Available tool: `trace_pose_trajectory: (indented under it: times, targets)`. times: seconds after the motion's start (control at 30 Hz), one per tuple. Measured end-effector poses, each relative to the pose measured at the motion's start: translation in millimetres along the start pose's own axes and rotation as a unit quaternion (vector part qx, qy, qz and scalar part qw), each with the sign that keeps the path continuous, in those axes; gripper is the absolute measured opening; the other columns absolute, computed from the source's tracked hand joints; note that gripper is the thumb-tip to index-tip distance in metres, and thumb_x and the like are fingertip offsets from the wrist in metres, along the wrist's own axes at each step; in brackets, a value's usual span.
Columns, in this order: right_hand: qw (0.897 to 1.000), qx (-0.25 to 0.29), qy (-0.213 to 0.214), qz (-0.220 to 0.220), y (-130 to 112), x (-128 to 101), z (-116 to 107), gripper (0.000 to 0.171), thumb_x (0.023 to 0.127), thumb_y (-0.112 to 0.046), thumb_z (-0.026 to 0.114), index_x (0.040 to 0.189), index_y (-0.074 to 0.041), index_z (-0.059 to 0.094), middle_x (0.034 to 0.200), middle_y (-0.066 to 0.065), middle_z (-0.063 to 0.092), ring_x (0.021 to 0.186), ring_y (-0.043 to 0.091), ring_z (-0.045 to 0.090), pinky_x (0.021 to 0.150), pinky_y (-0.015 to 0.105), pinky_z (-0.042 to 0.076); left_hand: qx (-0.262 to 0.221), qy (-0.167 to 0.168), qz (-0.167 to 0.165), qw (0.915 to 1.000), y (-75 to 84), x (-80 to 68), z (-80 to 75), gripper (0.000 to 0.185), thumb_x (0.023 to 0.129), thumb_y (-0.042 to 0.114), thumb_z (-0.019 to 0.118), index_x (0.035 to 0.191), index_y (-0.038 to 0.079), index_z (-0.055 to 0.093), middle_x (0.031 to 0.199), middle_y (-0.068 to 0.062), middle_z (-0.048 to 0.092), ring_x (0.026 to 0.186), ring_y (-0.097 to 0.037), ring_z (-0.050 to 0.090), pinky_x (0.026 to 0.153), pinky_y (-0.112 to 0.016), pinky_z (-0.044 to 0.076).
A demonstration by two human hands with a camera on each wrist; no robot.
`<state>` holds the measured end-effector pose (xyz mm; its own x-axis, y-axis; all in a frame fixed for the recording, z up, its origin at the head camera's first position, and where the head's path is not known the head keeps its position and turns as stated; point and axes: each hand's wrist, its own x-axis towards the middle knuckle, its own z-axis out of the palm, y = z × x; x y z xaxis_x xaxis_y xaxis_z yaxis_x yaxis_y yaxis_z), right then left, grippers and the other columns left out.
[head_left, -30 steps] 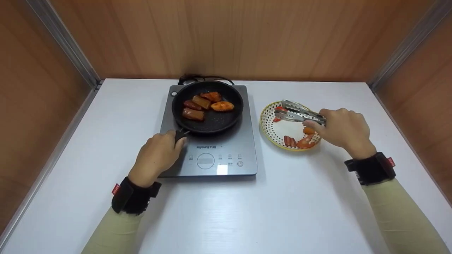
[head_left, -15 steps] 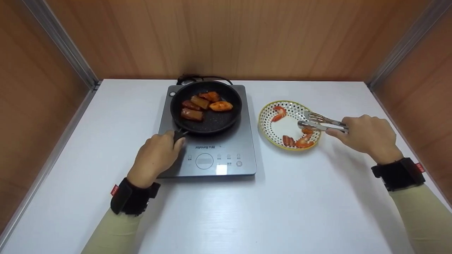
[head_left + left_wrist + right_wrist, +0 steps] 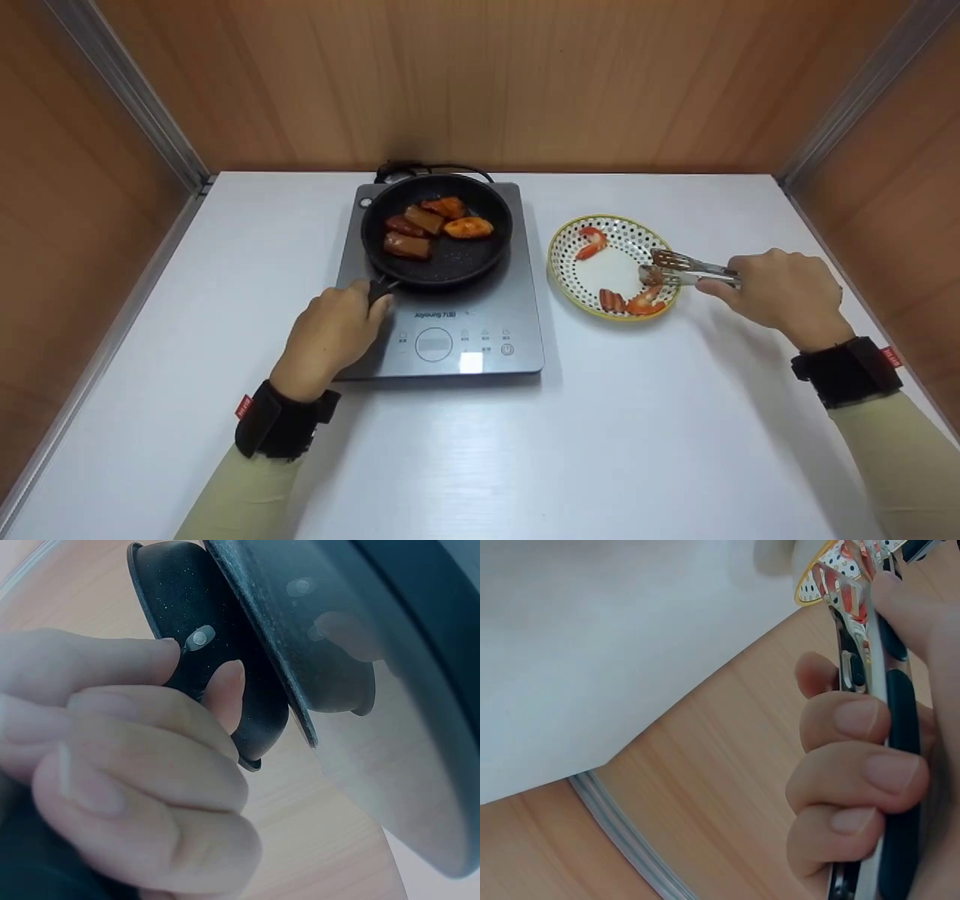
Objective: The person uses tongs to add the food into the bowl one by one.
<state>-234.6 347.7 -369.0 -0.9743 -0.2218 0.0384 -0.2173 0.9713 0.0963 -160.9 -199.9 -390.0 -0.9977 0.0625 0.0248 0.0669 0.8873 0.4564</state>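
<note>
My left hand grips the handle of a black frying pan. Several brown meat pieces and an orange-yellow piece lie in the pan. Curled fingers show beside the pan in the left wrist view. Metal tongs are held in my right hand, their tips over the right side of a dotted plate. A shrimp, a striped reddish piece and another shrimp are on the plate. The tongs partly cover food there; whether they pinch it is unclear.
The pan stands on a grey induction cooker with a black cord behind it. Under everything is a white table. Wood-grain panels rise at the back and both sides.
My right hand has moved right with the tongs, off the shrimp at the plate's upper left to its right side. Most recently the tong tips dipped over the food there. The left hand stays put.
</note>
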Motion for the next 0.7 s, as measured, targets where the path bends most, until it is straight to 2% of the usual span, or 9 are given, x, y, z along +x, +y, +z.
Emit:
trace_pose_trajectory:
  times: [0.23,0.5,0.7]
  targets:
    - [1.000,-0.008,0.009,-0.003,-2.2,0.3,2.6,0.059,0.097,-0.069,0.064,0.085,-0.011,0.068,0.060,0.004,0.048,0.054,0.027,0.046,0.045,0.038,0.031,0.000,-0.002,-0.004,1.0000,0.3,0.2,0.0,0.031,0.111,0.030,0.057,0.096,0.003,0.062,0.081,-0.015,0.063,0.071,-0.029,0.058,0.058,-0.039,0.040]
    - [1.000,-0.015,0.000,0.006,-3.6,-0.8,6.2,0.062,0.097,-0.070,0.063,0.093,-0.008,0.071,0.059,0.004,0.047,0.054,0.026,0.045,0.046,0.037,0.031,0.001,-0.006,-0.006,1.0000,0.2,1.8,0.7,0.032,0.111,0.031,0.056,0.098,0.002,0.062,0.080,-0.013,0.061,0.071,-0.028,0.058,0.058,-0.038,0.040]
    - [1.000,-0.017,0.004,0.001,-4.8,-0.3,7.7,0.057,0.098,-0.064,0.065,0.092,-0.008,0.071,0.060,0.005,0.046,0.054,0.026,0.045,0.047,0.038,0.031,-0.005,-0.002,-0.005,1.0000,0.0,0.4,0.3,0.031,0.111,0.029,0.057,0.097,0.002,0.062,0.079,-0.013,0.061,0.070,-0.028,0.057,0.058,-0.038,0.040]
